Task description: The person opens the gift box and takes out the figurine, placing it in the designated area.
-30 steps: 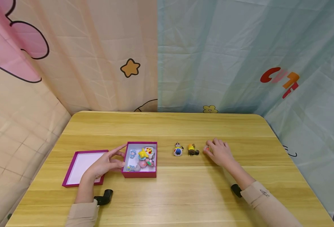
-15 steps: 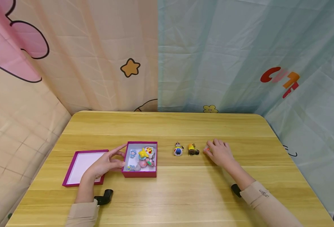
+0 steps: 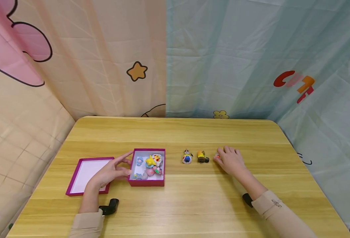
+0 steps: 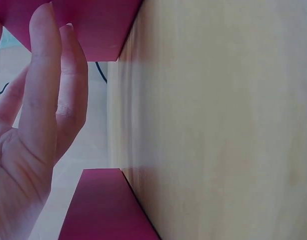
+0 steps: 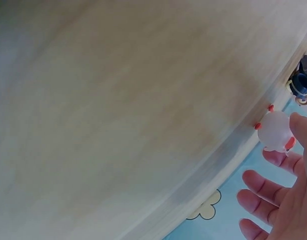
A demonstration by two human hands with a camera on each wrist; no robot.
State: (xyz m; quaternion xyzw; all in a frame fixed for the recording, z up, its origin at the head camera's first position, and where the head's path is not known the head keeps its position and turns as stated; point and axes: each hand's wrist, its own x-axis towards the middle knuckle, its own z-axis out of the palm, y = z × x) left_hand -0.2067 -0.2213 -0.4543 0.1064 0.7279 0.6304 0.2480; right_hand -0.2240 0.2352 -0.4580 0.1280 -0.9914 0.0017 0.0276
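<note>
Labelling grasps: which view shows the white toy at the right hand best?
Right wrist: the white toy shows large and mostly unobstructed, red parts included. Head: only a bit, beside the right hand. Left wrist: not visible.

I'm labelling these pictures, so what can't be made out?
Head view: most of the white toy, behind the right hand.
Head view: part of the lid, behind the left hand.
Left wrist view: what the open box holds, hidden by its wall.
Head view: features of the crowned figure, too small.
</note>
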